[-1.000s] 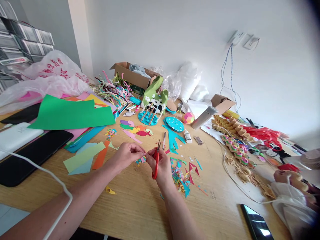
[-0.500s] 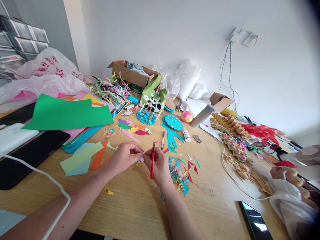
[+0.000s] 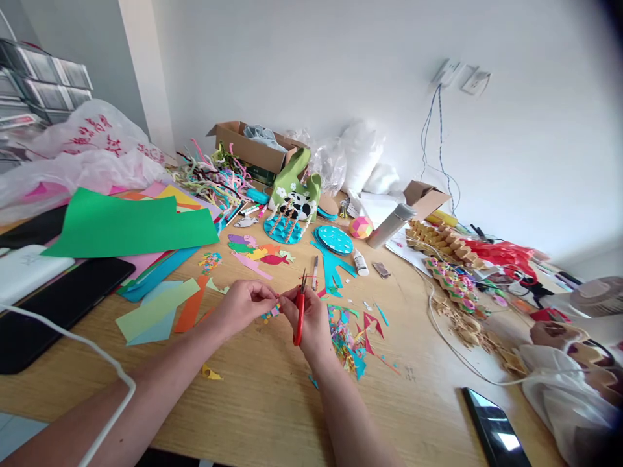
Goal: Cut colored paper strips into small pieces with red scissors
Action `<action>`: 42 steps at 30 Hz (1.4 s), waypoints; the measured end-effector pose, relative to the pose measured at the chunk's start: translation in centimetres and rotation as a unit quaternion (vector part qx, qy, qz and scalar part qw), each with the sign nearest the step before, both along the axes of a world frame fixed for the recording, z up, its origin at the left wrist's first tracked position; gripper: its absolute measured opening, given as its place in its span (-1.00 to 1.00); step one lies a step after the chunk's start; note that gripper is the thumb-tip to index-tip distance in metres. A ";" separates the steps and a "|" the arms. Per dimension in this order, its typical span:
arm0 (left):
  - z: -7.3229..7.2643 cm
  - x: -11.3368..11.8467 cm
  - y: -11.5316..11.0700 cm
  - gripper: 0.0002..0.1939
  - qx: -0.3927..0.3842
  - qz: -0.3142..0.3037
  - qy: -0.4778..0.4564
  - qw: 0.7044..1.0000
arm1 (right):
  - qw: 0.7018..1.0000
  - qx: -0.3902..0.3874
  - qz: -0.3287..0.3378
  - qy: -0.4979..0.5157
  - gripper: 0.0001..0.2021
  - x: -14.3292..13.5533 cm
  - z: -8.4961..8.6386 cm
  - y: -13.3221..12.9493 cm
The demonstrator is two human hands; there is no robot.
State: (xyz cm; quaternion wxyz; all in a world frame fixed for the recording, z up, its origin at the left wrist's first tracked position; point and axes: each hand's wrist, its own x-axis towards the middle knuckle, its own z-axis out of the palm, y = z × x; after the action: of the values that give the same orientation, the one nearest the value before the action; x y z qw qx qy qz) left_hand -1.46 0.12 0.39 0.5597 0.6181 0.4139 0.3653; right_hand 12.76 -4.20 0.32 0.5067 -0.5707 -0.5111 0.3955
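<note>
My right hand point(image 3: 309, 321) is closed around red-handled scissors point(image 3: 300, 314), whose dark blades point up and away from me. Its thumb and fingertips meet those of my left hand point(image 3: 250, 299), which is closed in a pinch. Whatever lies between the left fingertips is too small to make out; a speck of red shows there. Small coloured paper bits point(image 3: 271, 312) lie on the table just under the fingertips. Beyond the hands are several colourful paper fish point(image 3: 257, 250) and a pen point(image 3: 315, 272). Right of my right hand spreads a heap of paper scraps point(image 3: 345, 337).
Green paper sheets point(image 3: 131, 224) and black slabs lie at left, crossed by a white cable point(image 3: 109, 357). Blue paper discs point(image 3: 334, 240), a white bottle point(image 3: 361, 263) and a grey flask point(image 3: 392, 226) stand farther back. A phone point(image 3: 496, 428) lies at front right.
The view has shifted slightly. The scissors have tilted a little to the right in my right hand. Both hands stay together at the fingertips.
</note>
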 end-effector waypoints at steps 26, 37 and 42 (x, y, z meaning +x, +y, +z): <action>-0.7 0.2 -0.2 -0.90 0.144 0.040 0.098 0.984 | 0.983 0.010 -0.026 -0.184 -0.89 0.0 0.4 -0.2; -0.5 0.2 -0.1 -0.92 0.136 0.039 0.110 0.984 | 0.980 0.014 -0.017 -0.199 -0.91 -0.1 0.2 -0.3; -0.4 0.2 -0.3 -0.92 0.136 0.036 0.097 0.985 | 0.977 0.018 -0.014 -0.214 -0.91 -0.1 0.1 -0.4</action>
State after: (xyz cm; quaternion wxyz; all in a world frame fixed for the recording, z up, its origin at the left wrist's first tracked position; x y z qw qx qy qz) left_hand -1.26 -0.19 -0.05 0.4137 0.7060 0.4347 0.3762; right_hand 12.67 -4.55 0.40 0.4012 -0.6397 -0.6069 0.2480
